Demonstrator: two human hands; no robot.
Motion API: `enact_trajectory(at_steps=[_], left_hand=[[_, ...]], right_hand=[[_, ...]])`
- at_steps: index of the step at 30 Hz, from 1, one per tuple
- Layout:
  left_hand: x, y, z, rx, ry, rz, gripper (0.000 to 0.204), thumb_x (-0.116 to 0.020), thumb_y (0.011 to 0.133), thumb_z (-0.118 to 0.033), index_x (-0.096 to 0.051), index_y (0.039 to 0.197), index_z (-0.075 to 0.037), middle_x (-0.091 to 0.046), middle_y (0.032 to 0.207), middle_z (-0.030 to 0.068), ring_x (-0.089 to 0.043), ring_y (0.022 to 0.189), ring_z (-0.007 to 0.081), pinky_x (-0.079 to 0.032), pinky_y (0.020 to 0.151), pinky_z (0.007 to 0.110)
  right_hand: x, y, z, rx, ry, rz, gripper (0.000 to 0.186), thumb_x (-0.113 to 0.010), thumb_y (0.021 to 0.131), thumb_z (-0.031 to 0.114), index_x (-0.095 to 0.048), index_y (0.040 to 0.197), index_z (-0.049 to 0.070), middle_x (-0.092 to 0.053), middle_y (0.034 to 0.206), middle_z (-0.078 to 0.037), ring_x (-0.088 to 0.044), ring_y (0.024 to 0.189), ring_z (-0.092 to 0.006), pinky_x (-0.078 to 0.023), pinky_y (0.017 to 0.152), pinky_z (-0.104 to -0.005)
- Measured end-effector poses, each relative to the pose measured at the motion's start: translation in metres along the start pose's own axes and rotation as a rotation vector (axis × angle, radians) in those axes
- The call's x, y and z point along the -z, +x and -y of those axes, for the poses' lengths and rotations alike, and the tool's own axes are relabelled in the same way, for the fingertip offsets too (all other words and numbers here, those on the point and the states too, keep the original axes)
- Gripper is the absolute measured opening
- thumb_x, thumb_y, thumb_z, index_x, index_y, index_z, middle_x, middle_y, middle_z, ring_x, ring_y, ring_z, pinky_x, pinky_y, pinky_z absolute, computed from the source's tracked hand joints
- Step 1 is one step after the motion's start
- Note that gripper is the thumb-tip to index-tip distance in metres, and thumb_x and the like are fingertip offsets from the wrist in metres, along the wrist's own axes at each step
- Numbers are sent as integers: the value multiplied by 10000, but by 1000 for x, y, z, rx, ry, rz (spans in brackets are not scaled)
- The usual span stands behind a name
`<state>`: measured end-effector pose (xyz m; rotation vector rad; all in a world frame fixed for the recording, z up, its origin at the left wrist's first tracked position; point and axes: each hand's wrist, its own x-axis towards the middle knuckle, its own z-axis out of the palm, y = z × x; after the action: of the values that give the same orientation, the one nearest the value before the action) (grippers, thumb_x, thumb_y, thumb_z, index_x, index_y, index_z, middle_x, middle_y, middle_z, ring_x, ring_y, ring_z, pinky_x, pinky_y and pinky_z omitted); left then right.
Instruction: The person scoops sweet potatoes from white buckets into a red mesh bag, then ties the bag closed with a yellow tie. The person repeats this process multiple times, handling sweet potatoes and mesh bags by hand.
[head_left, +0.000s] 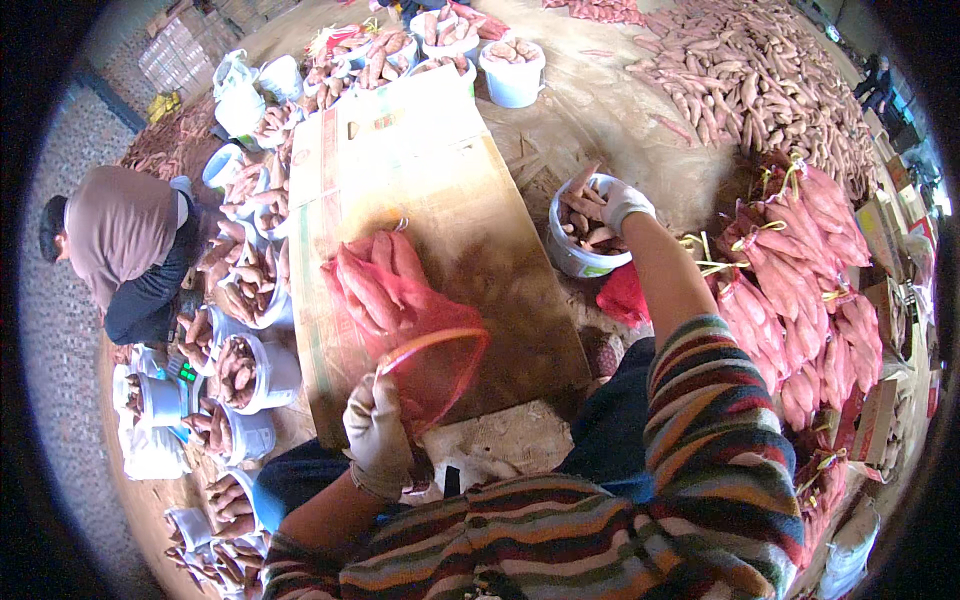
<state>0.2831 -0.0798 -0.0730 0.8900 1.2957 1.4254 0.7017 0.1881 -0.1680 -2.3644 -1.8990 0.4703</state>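
My gloved left hand (pixel 375 430) grips the orange rim (pixel 430 335) at the mouth of a red mesh bag (pixel 440 370). Sweet potatoes (pixel 375 280) lie inside the bag on a large cardboard sheet (pixel 500 260). Out to the right, my gloved right hand (pixel 625 208) reaches over the edge of a white bucket (pixel 575 258) of sweet potatoes, its fingers closed on a sweet potato (pixel 590 205) at the top.
A co-worker (pixel 140 240) bends at left beside buckets of sweet potatoes (pixel 260 370) and a scale (pixel 183 370). More filled buckets (pixel 512 80) stand beyond the cardboard. Filled red mesh bags (pixel 800 260) lie at right, below a large loose pile (pixel 740 80).
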Motion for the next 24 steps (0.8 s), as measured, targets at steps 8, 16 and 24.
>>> enact_trajectory(at_steps=[8, 16, 24], left_hand=[[-22, 11, -24, 121, 59, 123, 296, -485, 993, -285, -641, 976, -33, -667, 810, 50, -604, 657, 108, -500, 573, 246], [-27, 11, -39, 179, 19, 132, 236, -452, 997, -190, -616, 941, -31, -637, 782, 43, -570, 636, 63, -490, 538, 231], [-1, -5, -28, 127, 41, 92, 216, -492, 981, -182, -619, 855, -60, -519, 686, -62, -428, 609, 19, -376, 543, 199]], right_hand=[[-13, 29, 39, -330, 373, -251, 805, -619, 736, 645, -508, 1295, 77, -636, 1127, -213, -607, 1080, -330, -472, 921, -398], [-4, 54, 5, -277, 499, -247, 445, -587, 800, 394, -664, 1108, 83, -644, 1122, -177, -649, 996, -300, -487, 889, -353], [68, -31, -20, -207, 1721, -253, 211, -554, 904, 321, -636, 893, 127, -515, 599, 36, -450, 455, -73, -336, 392, -214]])
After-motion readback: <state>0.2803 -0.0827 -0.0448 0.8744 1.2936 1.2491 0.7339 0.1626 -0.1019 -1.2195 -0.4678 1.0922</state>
